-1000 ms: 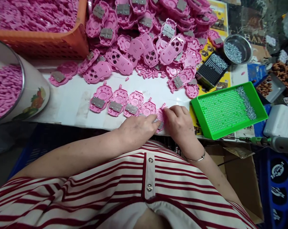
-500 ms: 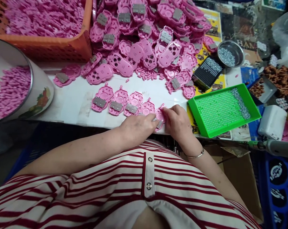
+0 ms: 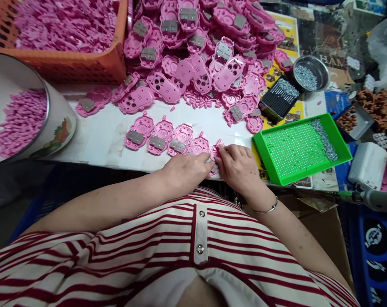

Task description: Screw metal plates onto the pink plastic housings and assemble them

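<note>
At the right end of a row of pink plastic casing halves, one pink casing half (image 3: pixel 214 151) lies at the front of the table between my hands. My left hand (image 3: pixel 188 169) grips its left side with bent fingers, covering much of it. From the right, my right hand (image 3: pixel 240 168) pinches at its upper surface; whether a small part is between those fingertips is hidden. Beside it lies another pink casing half (image 3: pixel 199 146), partly under my left hand. Farther left in the row, a casing half with a grey metal plate (image 3: pixel 180 138) faces up.
A heap of pink casings (image 3: pixel 196 38) rises behind the row. An orange basket (image 3: pixel 84 66) and a white enamel pot (image 3: pixel 60 113) of pink parts stand left. At right are a green tray (image 3: pixel 273 170) with screws, a black tray (image 3: pixel 272 106) and a metal bowl (image 3: pixel 324 76).
My right hand has shifted slightly down and left over the casing half, its fingers lying closer to my left hand. My left hand stays on the casing. The view has shifted slightly.
</note>
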`<action>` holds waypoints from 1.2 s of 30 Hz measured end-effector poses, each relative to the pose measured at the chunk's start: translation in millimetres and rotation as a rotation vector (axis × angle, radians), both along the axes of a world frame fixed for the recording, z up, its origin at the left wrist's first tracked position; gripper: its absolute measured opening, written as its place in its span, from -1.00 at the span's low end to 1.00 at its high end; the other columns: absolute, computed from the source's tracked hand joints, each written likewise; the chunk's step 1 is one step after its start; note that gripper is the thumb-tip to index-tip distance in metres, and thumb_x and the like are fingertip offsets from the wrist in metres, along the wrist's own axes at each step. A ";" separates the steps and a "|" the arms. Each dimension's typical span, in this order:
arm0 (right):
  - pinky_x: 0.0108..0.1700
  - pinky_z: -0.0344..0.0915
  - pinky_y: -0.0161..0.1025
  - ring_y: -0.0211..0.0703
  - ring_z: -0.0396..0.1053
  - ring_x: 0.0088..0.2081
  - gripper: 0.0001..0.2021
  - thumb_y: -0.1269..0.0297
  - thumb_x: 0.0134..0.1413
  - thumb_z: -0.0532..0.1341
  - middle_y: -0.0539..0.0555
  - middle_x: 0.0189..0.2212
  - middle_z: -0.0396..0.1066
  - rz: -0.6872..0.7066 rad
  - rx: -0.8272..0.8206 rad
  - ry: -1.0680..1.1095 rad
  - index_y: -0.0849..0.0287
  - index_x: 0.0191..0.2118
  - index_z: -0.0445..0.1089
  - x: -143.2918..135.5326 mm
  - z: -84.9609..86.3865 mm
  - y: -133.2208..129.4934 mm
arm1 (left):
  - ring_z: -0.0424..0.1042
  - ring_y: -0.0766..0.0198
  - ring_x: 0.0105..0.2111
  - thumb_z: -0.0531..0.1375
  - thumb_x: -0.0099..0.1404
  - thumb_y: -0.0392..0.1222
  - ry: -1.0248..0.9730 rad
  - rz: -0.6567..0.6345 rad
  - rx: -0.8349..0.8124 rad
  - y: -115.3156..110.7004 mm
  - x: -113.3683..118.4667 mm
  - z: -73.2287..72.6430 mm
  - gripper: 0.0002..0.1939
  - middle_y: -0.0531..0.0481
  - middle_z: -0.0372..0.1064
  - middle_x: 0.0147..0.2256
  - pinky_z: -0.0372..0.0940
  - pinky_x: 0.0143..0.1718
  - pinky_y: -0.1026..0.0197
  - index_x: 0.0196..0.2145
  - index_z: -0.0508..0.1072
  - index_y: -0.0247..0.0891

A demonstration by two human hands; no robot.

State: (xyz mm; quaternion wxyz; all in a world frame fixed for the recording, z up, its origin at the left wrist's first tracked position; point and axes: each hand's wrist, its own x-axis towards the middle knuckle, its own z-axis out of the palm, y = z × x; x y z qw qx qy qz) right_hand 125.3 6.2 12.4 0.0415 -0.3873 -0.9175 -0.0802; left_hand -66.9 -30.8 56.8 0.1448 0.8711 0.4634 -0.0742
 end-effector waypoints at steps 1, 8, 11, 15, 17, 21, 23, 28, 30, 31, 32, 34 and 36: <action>-0.12 0.17 -0.06 0.04 0.25 -0.18 -0.61 0.20 0.32 -0.01 0.26 -0.19 0.42 -0.020 0.000 0.007 0.31 0.10 0.33 -0.9 -1.0 -0.9 | 0.54 0.08 -0.19 -0.02 0.48 -0.19 -0.008 0.005 0.004 -0.3 -0.1 -1.1 -0.67 -0.13 0.41 -0.03 0.41 -0.39 0.14 0.09 0.41 -0.24; -0.14 0.34 -0.10 -0.04 0.35 -0.14 -0.64 0.27 0.30 0.05 0.28 -0.10 0.41 -0.020 0.017 0.359 0.28 0.12 0.32 0.3 10.4 -2.4 | 0.50 0.18 -0.10 0.14 0.41 -0.12 -0.553 0.203 -0.061 1.0 -10.2 -5.4 -0.71 -0.08 0.48 -0.03 0.39 -0.14 0.19 0.02 0.51 -0.19; -0.11 0.39 -0.10 -0.10 0.39 -0.10 -0.67 0.34 0.24 0.15 0.19 -0.13 0.41 0.007 -0.014 0.698 0.15 0.10 0.34 -9.6 24.2 -6.3 | 0.45 0.39 -0.42 0.21 0.34 0.09 -1.083 0.501 -0.361 6.3 -15.7 -4.0 -0.55 -0.04 0.54 -0.21 0.35 -0.37 0.32 0.04 0.49 -0.24; -0.06 0.41 -0.04 -0.08 0.39 -0.03 -0.67 0.30 0.18 0.23 0.18 -0.07 0.40 0.082 -0.168 0.843 0.08 0.07 0.39 -34.3 31.9 -8.3 | 0.03 0.54 -0.76 0.12 0.23 0.41 -1.511 0.707 -0.780 12.6 -16.4 -6.6 -0.30 0.12 0.36 -0.55 -0.04 -0.75 0.39 -0.03 0.45 -0.31; 0.00 0.40 0.02 -0.04 0.37 0.03 -0.69 0.27 0.18 0.23 0.20 0.00 0.37 0.109 -0.229 0.820 0.07 0.05 0.41 -44.4 30.8 -7.0 | 0.05 0.53 -0.78 0.10 0.18 0.48 -1.585 0.682 -0.888 14.0 -15.1 -9.1 -0.30 0.18 0.18 -0.67 -0.04 -0.76 0.41 -0.27 0.46 -0.32; 0.03 0.39 0.02 -0.09 0.40 -0.01 -0.83 0.25 0.18 0.24 0.13 -0.04 0.42 0.096 -0.336 0.876 0.05 -0.11 0.49 -52.3 30.1 -5.2 | 0.06 0.51 -0.79 0.10 0.12 0.52 -1.656 0.683 -1.017 14.7 -14.0 -9.2 -0.30 0.19 0.09 -0.73 -0.02 -0.80 0.42 -0.52 0.33 -0.27; 0.05 0.38 0.00 -0.10 0.39 0.00 -0.81 0.23 0.16 0.27 0.12 -0.04 0.42 0.012 -0.357 0.951 0.03 -0.10 0.51 -51.8 32.1 -5.1 | 0.04 0.53 -0.80 0.21 0.12 0.43 -1.694 0.731 -1.019 15.1 -15.0 -6.6 -0.38 0.20 0.12 -0.71 -0.03 -0.80 0.44 -0.50 0.34 -0.28; 0.09 0.37 -0.06 -0.15 0.40 0.00 -0.75 0.17 0.16 0.27 0.08 -0.06 0.44 -0.137 -0.631 1.137 -0.04 -0.04 0.50 -48.0 31.1 -6.3 | 0.03 0.60 -0.78 0.42 0.12 -0.02 -1.754 0.838 -0.982 14.1 -20.2 -4.3 -0.67 0.21 0.20 -0.66 -0.07 -0.80 0.50 -0.43 0.44 -0.34; 0.05 0.39 -0.11 -0.20 0.42 -0.06 -0.76 0.16 0.13 0.29 0.04 -0.11 0.45 -0.180 -0.773 1.235 -0.05 -0.06 0.51 -47.3 26.9 -7.7 | 0.05 0.60 -0.77 0.39 0.16 -0.07 -1.756 0.841 -0.978 12.4 -21.6 -6.2 -0.71 0.16 0.29 -0.62 -0.06 -0.80 0.49 -0.43 0.47 -0.37; 0.02 0.40 -0.14 -0.22 0.43 -0.09 -0.77 0.16 0.11 0.31 0.03 -0.14 0.45 -0.204 -0.826 1.283 -0.05 -0.09 0.52 -47.2 24.8 -8.6 | 0.06 0.61 -0.77 0.37 0.19 -0.07 -1.757 0.839 -0.976 11.5 -22.0 -7.2 -0.72 0.11 0.35 -0.57 -0.06 -0.80 0.49 -0.42 0.48 -0.38; -0.01 0.41 -0.16 -0.24 0.44 -0.12 -0.77 0.16 0.08 0.33 0.02 -0.16 0.45 -0.224 -0.869 1.326 -0.04 -0.10 0.52 -47.3 23.0 -9.6 | 0.07 0.62 -0.77 0.34 0.22 -0.06 -1.758 0.839 -0.972 10.6 -22.2 -7.9 -0.71 0.07 0.41 -0.51 -0.06 -0.80 0.48 -0.42 0.49 -0.38; -0.05 0.42 -0.20 -0.27 0.44 -0.17 -0.74 0.17 0.04 0.36 0.00 -0.18 0.45 -0.234 -0.909 1.376 -0.04 -0.10 0.51 -47.5 21.8 -11.2 | 0.08 0.62 -0.77 0.32 0.25 -0.04 -1.751 0.855 -0.952 9.2 -22.1 -8.5 -0.69 0.01 0.46 -0.44 -0.06 -0.80 0.47 -0.44 0.48 -0.39; -0.09 0.43 -0.22 -0.28 0.44 -0.20 -0.71 0.21 0.03 0.37 0.00 -0.18 0.45 -0.201 -0.843 1.364 -0.04 -0.07 0.49 -47.5 23.9 -12.4 | 0.06 0.63 -0.78 0.32 0.25 -0.01 -1.724 0.898 -0.917 8.3 -21.8 -7.8 -0.65 0.00 0.46 -0.45 -0.07 -0.80 0.46 -0.47 0.46 -0.39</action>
